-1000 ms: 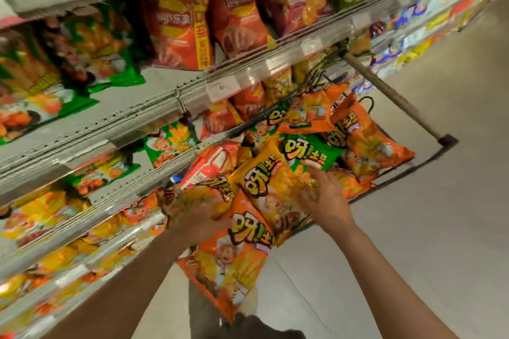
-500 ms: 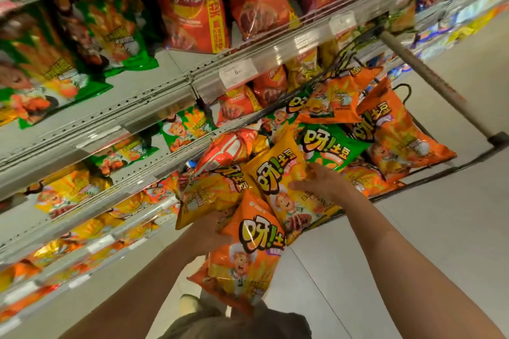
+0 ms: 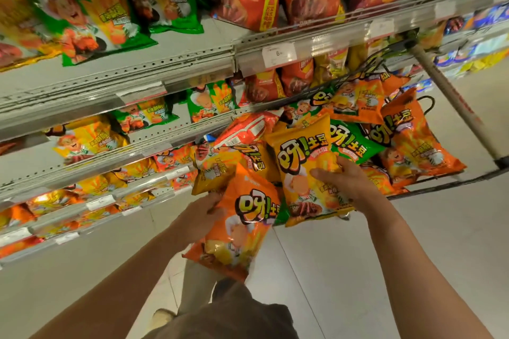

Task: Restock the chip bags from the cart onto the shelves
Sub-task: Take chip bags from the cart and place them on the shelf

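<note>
Pick step in hand: bags are being gathered from the cart (image 3: 451, 115), none placed yet. An orange chip bag (image 3: 242, 217) is gripped at its left edge by the left hand (image 3: 201, 217) and hangs below the pile, clear of the cart. A yellow chip bag (image 3: 305, 170) is held by the right hand (image 3: 348, 181), fingers (image 3: 319, 173) curled over its face; it lies on the heap, overhanging the near rim. More bags, including a green bag (image 3: 355, 143), remain in the cart.

Next move, judged: both bags to be lifted left to a shelf with matching stock, likely the yellow row (image 3: 91, 143).

Room: shelf lips (image 3: 154, 146) project and the tiers sit close; the cart sits tight against the shelving. The floor (image 3: 413, 242) to the right is open.
</note>
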The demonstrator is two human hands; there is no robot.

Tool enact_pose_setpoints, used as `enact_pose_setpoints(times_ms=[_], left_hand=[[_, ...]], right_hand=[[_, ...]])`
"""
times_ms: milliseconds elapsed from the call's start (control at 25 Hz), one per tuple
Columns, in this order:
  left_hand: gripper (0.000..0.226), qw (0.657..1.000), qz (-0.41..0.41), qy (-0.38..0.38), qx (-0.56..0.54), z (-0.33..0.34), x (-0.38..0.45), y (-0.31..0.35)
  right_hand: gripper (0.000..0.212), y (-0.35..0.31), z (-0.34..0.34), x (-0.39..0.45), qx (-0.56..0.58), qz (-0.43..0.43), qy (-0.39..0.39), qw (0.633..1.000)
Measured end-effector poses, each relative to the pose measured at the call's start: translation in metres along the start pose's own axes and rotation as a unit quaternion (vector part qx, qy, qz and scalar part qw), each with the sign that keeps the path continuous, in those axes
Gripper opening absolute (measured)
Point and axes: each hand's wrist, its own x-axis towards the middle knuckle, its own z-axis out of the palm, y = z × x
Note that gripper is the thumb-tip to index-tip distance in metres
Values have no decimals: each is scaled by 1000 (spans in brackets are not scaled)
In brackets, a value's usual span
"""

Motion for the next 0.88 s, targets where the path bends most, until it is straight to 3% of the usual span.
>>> enact_pose_setpoints(times_ms=[120, 240, 280, 440, 640, 720, 800, 880], left_hand=[[20, 995, 17, 24, -95, -29, -22, -15], [19, 981, 48, 49, -179, -58, -48, -37], [18, 976, 55, 60, -200, -68, -58, -48], [15, 953, 63, 112, -276, -100, -94, -98], [19, 918, 47, 139, -369, -122, -139, -167], [22, 905, 43, 158, -392, -128, -154, -192], [24, 893, 32, 177, -412, -131, -166, -214], [25, 879, 23, 199, -433, -134, -175, -232]], right_hand=[[80, -12, 15, -35, 33, -29, -7, 999], [40, -25, 47, -73, 73, -78, -25, 994], [35, -30, 62, -85, 78, -86, -25, 993], [42, -43, 121, -125, 62, -102, -17, 993], [27, -48, 191, -157, 72, -98, -46, 992], [39, -51, 215, -161, 47, -99, -63, 992], [76, -55, 232, -159, 21, -100, -75, 992], [98, -60, 250, -153, -6, -99, -69, 993]])
